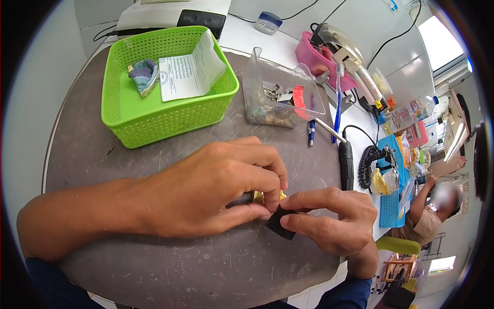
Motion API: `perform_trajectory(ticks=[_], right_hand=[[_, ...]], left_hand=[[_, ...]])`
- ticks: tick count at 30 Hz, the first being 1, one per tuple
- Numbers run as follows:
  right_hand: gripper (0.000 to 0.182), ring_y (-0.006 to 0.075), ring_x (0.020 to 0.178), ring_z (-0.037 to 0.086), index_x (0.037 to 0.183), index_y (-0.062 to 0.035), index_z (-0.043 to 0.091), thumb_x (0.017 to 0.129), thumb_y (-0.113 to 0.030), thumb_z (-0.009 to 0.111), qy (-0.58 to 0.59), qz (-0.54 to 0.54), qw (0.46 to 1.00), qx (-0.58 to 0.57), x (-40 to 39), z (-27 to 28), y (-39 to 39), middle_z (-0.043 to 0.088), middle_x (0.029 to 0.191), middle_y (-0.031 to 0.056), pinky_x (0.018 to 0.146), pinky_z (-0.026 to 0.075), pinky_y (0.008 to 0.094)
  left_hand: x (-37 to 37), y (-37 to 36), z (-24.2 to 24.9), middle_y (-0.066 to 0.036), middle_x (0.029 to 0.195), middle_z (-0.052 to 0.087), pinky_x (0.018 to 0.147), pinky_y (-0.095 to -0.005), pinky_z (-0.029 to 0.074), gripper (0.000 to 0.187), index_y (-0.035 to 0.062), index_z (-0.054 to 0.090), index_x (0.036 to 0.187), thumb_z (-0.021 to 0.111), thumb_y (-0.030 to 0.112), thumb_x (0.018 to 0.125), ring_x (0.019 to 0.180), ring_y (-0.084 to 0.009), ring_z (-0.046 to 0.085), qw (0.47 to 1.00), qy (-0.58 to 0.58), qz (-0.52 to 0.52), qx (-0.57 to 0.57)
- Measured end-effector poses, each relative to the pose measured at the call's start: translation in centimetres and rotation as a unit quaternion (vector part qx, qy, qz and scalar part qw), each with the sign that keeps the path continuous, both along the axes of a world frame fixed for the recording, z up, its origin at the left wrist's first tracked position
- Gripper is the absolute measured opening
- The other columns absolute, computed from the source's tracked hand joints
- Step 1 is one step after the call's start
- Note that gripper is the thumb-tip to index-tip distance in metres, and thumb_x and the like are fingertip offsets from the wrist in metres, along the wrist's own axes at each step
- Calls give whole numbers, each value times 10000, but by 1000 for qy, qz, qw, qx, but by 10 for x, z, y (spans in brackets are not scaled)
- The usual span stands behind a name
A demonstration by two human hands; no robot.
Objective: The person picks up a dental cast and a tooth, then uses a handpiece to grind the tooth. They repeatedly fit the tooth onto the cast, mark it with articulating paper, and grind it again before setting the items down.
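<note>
Low over the middle of the dark work surface, my left hand (226, 188) curls its fingers round a small yellowish piece (259, 197), most of it hidden behind the fingers. My right hand (329, 216) pinches a small black square sheet (280, 224) between thumb and fingers, right beside the yellowish piece. The fingertips of both hands almost meet there. Whether the black sheet touches the piece cannot be made out.
Behind my hands stand a green basket (170, 126) with a dental impression (144, 76) and paper, and a clear bin (257, 98) of small parts. A pen (312, 133), a black handpiece (346, 165) and a blue basket (392, 208) are to the right. Another person (424, 219) sits far right.
</note>
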State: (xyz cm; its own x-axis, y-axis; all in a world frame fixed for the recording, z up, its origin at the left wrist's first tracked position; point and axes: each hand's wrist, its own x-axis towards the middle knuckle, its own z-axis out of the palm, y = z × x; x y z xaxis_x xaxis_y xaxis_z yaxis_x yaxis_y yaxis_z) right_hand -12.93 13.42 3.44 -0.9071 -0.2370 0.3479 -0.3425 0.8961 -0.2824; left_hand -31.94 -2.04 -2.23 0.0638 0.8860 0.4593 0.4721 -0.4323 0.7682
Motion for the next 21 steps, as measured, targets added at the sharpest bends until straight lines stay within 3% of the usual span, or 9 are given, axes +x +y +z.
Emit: perform_trajectory(ticks=[12, 14, 18, 21], right_hand=[[217, 168, 782, 740, 956, -95, 765, 743, -59, 753, 15, 8, 1000, -15, -1, -4, 1, 722, 1020, 75, 619, 604, 255], [157, 164, 692, 736, 881, -160, 798, 737, -112, 838, 26, -25, 999, -16, -2, -5, -2, 742, 918, 67, 581, 594, 251], [165, 159, 691, 735, 881, -164, 799, 731, -110, 841, 25, -26, 999, -16, -2, -4, -2, 742, 915, 64, 577, 590, 246], [221, 176, 784, 740, 955, -91, 768, 737, -60, 759, 7, 3, 1000, -18, -1, -2, 1, 720, 1019, 79, 627, 608, 264]], left_hand=[[0, 0, 0, -56, 1145, 658, 855, -373, 493, 147, 56, 679, 865, 801, 41, 785, 1028, -249, 616, 1000, 3, -2, -2], [0, 0, -1, -57, 1146, 658, 858, -373, 493, 147, 56, 677, 866, 800, 42, 786, 1032, -251, 617, 1000, 3, -1, 0], [0, 0, 0, -58, 1145, 657, 863, -375, 493, 149, 56, 674, 869, 798, 45, 788, 1035, -254, 617, 1000, 0, -3, -1], [0, 0, -1, -59, 1143, 656, 864, -376, 493, 151, 56, 672, 869, 799, 44, 787, 1034, -254, 618, 1000, -1, -3, 0]])
